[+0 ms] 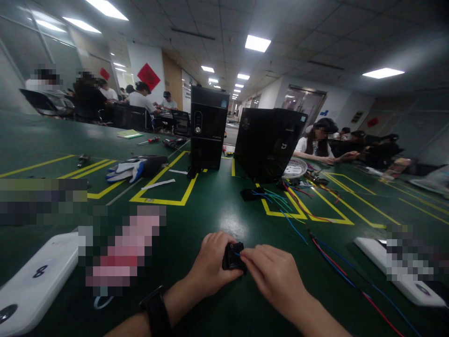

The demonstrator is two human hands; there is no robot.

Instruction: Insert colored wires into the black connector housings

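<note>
My left hand (212, 262) is closed round a small black box-shaped part (234, 256), gripping it at its left side and lower edge. What kind of part it is cannot be made out. With thumb and finger pinched, my right hand (277, 269) holds a short blue wire (237, 254) against the face of that part. Whether the wire's end sits inside it is hidden. Further off lie more coloured wires (278, 201), green and blue, running to a black block (250, 193). Red and blue wires (336, 264) trail along the table to my right.
Two black computer cases (206, 131) stand upright at the middle of the green table (196, 220). Work gloves (136, 169), a screwdriver (150, 140) and a white basket (295, 168) lie around them. White devices (42, 271) flank my arms. A person (317, 140) sits across at right.
</note>
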